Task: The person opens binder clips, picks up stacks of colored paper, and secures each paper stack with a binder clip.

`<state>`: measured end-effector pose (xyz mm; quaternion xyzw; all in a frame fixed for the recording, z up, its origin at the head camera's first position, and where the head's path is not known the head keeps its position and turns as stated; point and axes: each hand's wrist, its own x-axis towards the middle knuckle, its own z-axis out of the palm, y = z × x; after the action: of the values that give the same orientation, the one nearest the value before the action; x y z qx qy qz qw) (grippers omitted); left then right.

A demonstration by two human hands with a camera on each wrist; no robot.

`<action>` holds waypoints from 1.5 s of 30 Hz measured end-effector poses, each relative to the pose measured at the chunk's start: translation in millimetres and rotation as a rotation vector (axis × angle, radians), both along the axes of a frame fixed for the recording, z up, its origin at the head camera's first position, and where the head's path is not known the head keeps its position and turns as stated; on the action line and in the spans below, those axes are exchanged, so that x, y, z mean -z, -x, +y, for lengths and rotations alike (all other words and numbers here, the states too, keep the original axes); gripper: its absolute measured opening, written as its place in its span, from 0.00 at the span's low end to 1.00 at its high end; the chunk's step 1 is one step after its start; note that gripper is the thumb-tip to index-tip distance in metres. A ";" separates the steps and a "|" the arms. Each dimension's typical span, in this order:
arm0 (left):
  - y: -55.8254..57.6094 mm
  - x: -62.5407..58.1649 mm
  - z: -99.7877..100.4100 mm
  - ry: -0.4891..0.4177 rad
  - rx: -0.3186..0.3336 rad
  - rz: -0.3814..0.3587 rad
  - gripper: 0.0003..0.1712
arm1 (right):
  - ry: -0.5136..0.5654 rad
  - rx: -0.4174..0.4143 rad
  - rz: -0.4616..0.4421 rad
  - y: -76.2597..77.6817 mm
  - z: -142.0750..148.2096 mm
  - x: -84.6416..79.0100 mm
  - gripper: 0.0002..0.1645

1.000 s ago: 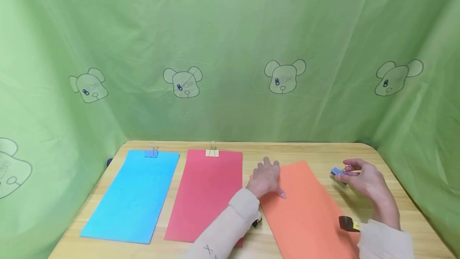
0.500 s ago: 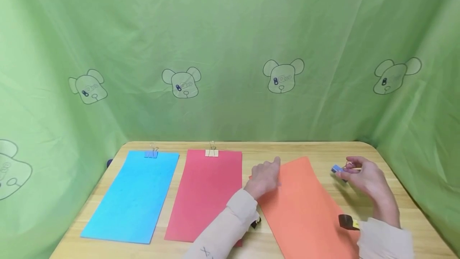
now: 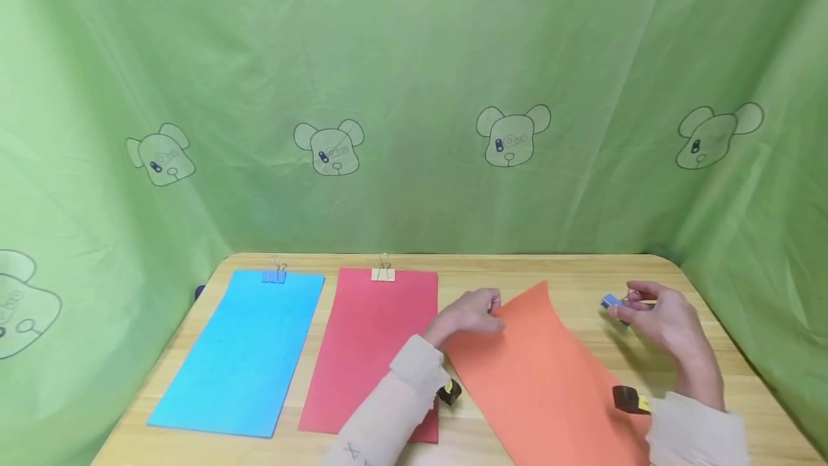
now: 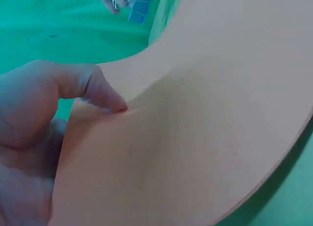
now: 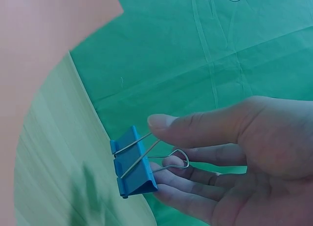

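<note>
An orange sheet of paper (image 3: pixel 543 372) lies at an angle on the right half of the table, its far end bent upward. My left hand (image 3: pixel 472 313) pinches its far left edge, and in the left wrist view the thumb (image 4: pixel 105 91) presses on the paper's face. The fingers behind the sheet are hidden there. Off to the right, my right hand (image 3: pixel 669 318) holds a blue binder clip (image 3: pixel 612 305) above the table. In the right wrist view the thumb and fingers grip the wire handles of the binder clip (image 5: pixel 134 162), whose mouth points away from the palm.
On the left lies a blue sheet (image 3: pixel 239 351) with a blue binder clip (image 3: pixel 274 277) at its far edge. Beside it is a red sheet (image 3: pixel 371 344) with a cream binder clip (image 3: pixel 383 275). A green curtain (image 3: pixel 414 92) hangs behind the wooden table (image 3: pixel 466 265).
My left hand has gone from spread over the orange sheet to pinching its edge, and the sheet's far end has lifted and bent. My right hand with the binder clip has shifted only slightly.
</note>
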<state>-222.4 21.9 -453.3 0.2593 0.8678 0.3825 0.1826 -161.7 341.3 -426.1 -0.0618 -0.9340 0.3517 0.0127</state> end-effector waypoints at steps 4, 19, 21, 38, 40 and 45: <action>1.8 9.7 -11.6 -0.052 -0.020 -0.028 0.09 | 0.016 -0.006 -0.004 0.1 0.0 0.7 0.48; -6.1 21.3 -17.2 -0.311 -0.093 -0.413 0.27 | 0.007 -0.012 -0.009 -1.0 2.2 -0.2 0.48; -6.7 21.4 -17.2 -0.288 -0.111 -0.405 0.29 | 0.005 -0.018 0.000 -1.7 3.1 -1.0 0.48; -8.3 30.1 -28.8 -0.440 -0.193 -0.506 0.05 | 0.034 0.086 0.055 -5.5 8.4 -3.6 0.51; -8.1 28.2 -30.7 -0.457 -0.201 -0.483 0.05 | 0.061 0.114 0.071 -6.0 7.1 -5.0 0.50; -5.8 15.7 -43.1 -0.499 -0.232 -0.460 0.08 | 0.401 0.247 0.208 -3.7 2.9 -11.0 0.43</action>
<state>-216.6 -21.2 -468.9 0.1027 0.7076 0.6491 0.2596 -158.0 344.2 -415.1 -0.1404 -0.8246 0.5301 0.1390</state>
